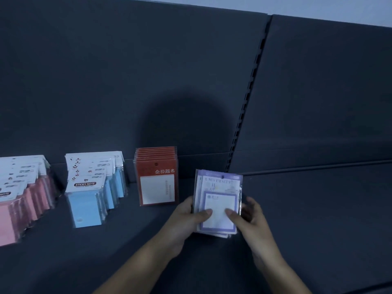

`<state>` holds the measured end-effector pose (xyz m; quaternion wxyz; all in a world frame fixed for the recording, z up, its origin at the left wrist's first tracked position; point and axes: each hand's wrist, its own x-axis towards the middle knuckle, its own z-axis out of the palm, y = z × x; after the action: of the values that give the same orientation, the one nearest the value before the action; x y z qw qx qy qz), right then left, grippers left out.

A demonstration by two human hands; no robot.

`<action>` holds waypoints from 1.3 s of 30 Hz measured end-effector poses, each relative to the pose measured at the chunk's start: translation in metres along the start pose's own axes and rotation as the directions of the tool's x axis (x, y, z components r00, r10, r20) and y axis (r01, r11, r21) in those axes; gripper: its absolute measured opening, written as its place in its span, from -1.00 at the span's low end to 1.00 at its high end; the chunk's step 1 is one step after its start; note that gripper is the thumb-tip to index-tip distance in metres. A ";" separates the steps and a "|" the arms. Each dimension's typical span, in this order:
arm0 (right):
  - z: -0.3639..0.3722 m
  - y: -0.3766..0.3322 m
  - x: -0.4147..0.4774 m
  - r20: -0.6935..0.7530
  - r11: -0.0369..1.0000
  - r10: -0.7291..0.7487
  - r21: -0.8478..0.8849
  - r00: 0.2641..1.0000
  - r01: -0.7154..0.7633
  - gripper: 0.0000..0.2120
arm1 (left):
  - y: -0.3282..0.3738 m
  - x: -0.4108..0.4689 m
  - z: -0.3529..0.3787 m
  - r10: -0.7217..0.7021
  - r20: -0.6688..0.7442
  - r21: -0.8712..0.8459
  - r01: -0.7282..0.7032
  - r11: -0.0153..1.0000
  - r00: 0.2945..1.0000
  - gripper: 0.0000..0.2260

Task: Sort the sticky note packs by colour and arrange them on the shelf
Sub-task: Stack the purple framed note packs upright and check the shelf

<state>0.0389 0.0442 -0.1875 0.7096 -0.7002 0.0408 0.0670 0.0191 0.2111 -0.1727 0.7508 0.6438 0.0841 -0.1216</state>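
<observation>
A stack of purple sticky note packs (219, 194) stands upright on the dark shelf (318, 219), held between both hands. My left hand (187, 219) grips its left edge with the thumb on the front pack. My right hand (248, 217) grips the right edge, thumb also on the front. To the left stands a row of red packs (158, 181), then a row of blue packs (93, 194), and a row of pink packs (21, 204) at the far left.
The shelf's dark back panel (148, 81) rises behind the rows. A slotted upright post (248, 98) divides this shelf bay from the one on the right. The shelf surface to the right of the purple packs holds nothing.
</observation>
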 end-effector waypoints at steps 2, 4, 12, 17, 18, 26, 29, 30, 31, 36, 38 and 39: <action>-0.001 -0.007 0.001 0.091 0.997 -0.078 0.016 0.993 0.077 -0.66 | -0.003 -0.006 0.001 0.124 -0.003 0.005 -0.124 0.992 0.992 -0.67; -0.001 -0.011 0.001 0.171 0.986 -0.165 0.015 0.971 0.165 -0.69 | -0.008 -0.010 0.001 0.238 -0.029 0.019 -0.237 0.971 0.971 -0.64; 0.000 0.001 -0.001 0.286 0.965 -0.243 -0.029 0.927 0.262 -0.51 | -0.016 -0.018 0.012 0.424 -0.057 0.079 -0.419 0.904 0.904 -0.50; 0.008 0.011 -0.006 0.281 0.957 -0.244 -0.084 0.928 0.277 -0.53 | -0.020 -0.019 0.020 0.445 -0.081 0.139 -0.432 0.891 0.892 -0.44; 0.007 0.011 -0.006 0.270 0.954 -0.249 -0.096 0.930 0.283 -0.52 | -0.021 -0.018 0.020 0.443 -0.079 0.148 -0.429 0.891 0.893 -0.43; 0.012 0.017 -0.003 0.261 0.952 -0.188 -0.188 0.947 0.240 -0.46 | -0.025 -0.012 0.019 0.438 -0.087 0.222 -0.412 0.884 0.895 -0.35; -0.001 0.022 0.000 0.249 0.921 -0.203 -0.279 0.947 0.271 -0.54 | -0.034 -0.009 0.008 0.432 -0.057 0.326 -0.392 0.860 0.900 -0.41; -0.002 0.023 0.002 0.247 0.914 -0.210 -0.295 0.946 0.280 -0.56 | -0.037 -0.007 0.005 0.430 -0.066 0.372 -0.378 0.848 0.900 -0.43; -0.001 0.024 0.004 0.243 0.905 -0.217 -0.313 0.945 0.288 -0.58 | -0.040 -0.004 0.004 0.433 -0.079 0.410 -0.366 0.835 0.898 -0.46; 0.015 0.017 0.032 0.199 0.889 -0.268 -0.327 0.943 0.322 -0.63 | -0.032 0.022 0.006 0.473 -0.180 0.499 -0.335 0.799 0.862 -0.46; 0.022 0.016 0.044 0.165 0.883 -0.293 -0.331 0.942 0.332 -0.66 | -0.026 0.034 0.009 0.490 -0.207 0.516 -0.331 0.790 0.847 -0.45; 0.025 0.016 0.049 0.147 0.878 -0.304 -0.341 0.941 0.336 -0.66 | -0.025 0.040 0.010 0.483 -0.226 0.522 -0.313 0.793 0.846 -0.44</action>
<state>0.0839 0.0712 -0.2101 0.5710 -0.8120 -0.1200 -0.0138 0.0494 0.1945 -0.2063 0.5552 0.8185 0.0440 0.1413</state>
